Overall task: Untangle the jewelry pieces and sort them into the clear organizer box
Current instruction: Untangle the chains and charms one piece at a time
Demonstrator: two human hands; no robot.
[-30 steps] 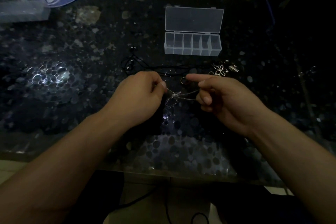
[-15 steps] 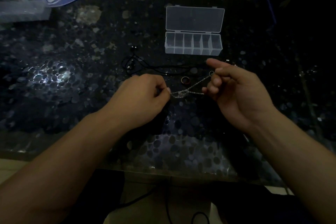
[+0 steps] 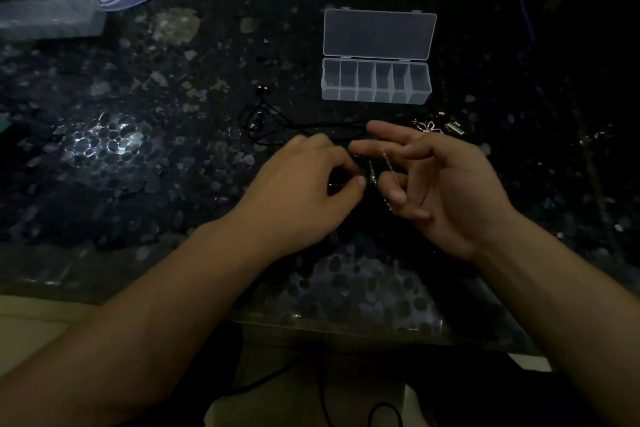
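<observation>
Since half a second ago, my hands have closed together and the silver chain (image 3: 388,180), then stretched sideways between them, now hangs in near-vertical strands. It drapes over the curled fingers of my right hand (image 3: 446,187), which grasps it loosely, index and middle finger extended. My left hand (image 3: 311,184) is clenched in a pinch at the chain's lower left end; exactly what the fingertips hold is too dark to tell.

Chain position: above the surface (image 3: 156,156), between the two hands, in front of the organizer box (image 3: 376,81). Long axis runs roughly away from me and toward me, upper end by my right fingers, lower end trailing toward the palm.

Box sits open, lid folded back, compartments in a row; I see nothing in them. A black cord (image 3: 277,125) lies left of the hands, a flower pendant (image 3: 429,126) and small metal pieces to the right.

Judgement: untangling is under way, no sorting done. To do it well I would keep the chain slack, work the knot apart with the left fingertips rather than pull, and let the free end hang so twists unwind.
</observation>
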